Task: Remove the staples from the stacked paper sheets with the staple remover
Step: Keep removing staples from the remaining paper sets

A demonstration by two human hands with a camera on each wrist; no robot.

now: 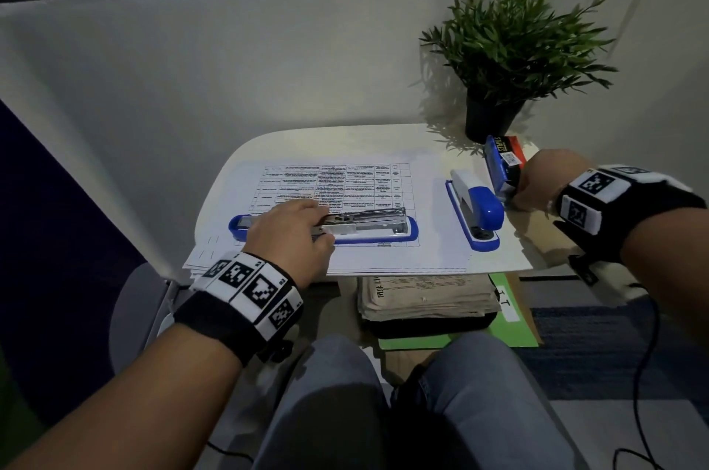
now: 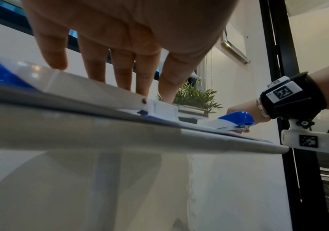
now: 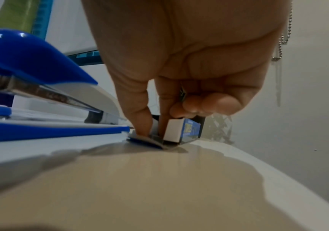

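The stacked paper sheets (image 1: 429, 177) lie flat on the white table (image 1: 291, 139). The top sheet carries a printed grid of text, and the stack's near edge overhangs the table edge. A blue-and-white stapler, swung fully open (image 1: 368, 225), lies lengthwise across the near part of the sheets, metal channel up. The left hand (image 1: 291, 235) rests on its hinge end. Its grip is slack, the fingers (image 2: 123, 68) nearly straight with their tips on the stapler's white arm (pressing, not clasping).

To the right a second stapler, closed (image 1: 477, 206), sits on the sheets with its blue head toward the right hand (image 1: 537, 181). That hand's grip is closed round a small box of staples (image 1: 502, 162), tilted with its near end down on the table just beside the closed stapler. From the right wrist, the thumb and forefinger pinch the box's opened white flap end (image 3: 173, 131). Behind the box stands a potted plant (image 1: 514, 43).
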